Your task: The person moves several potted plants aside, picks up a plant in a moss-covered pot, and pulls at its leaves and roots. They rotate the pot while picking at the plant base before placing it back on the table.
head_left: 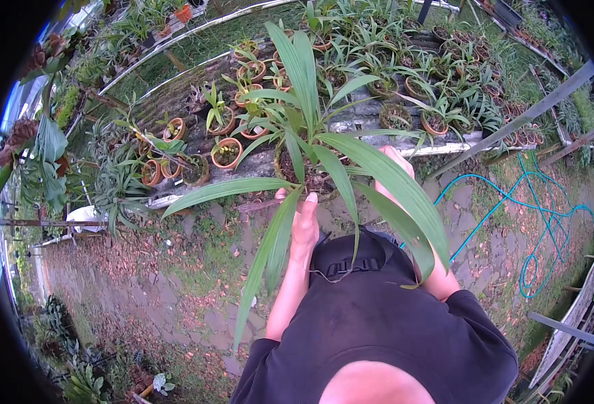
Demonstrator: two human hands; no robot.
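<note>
Ideally, hold the long-leaved green potted plant (308, 114) level mid-frame: left hand (303, 223) curled, gripping its base; right hand (394, 168) part-hidden, grip unclear.

Green plant (336, 176), black shirt (377, 323)

Soft daylight is lighting the scene quite evenly, and the paved path (135, 303) is showing only gentle, blurred shading. The strongest brightness is coming from the left edge, where the background is washing out to white and a blue fringe is running along the border. A pale sheen is lying on the long leaves (383, 165), which are appearing rather sharp, while the small plants far at the top are looking softer. The dark shirt (377, 323) is swallowing fine detail. The wide lens is bending the pale rail (143, 60) into a curve, and black margins are framing both sides.
</note>
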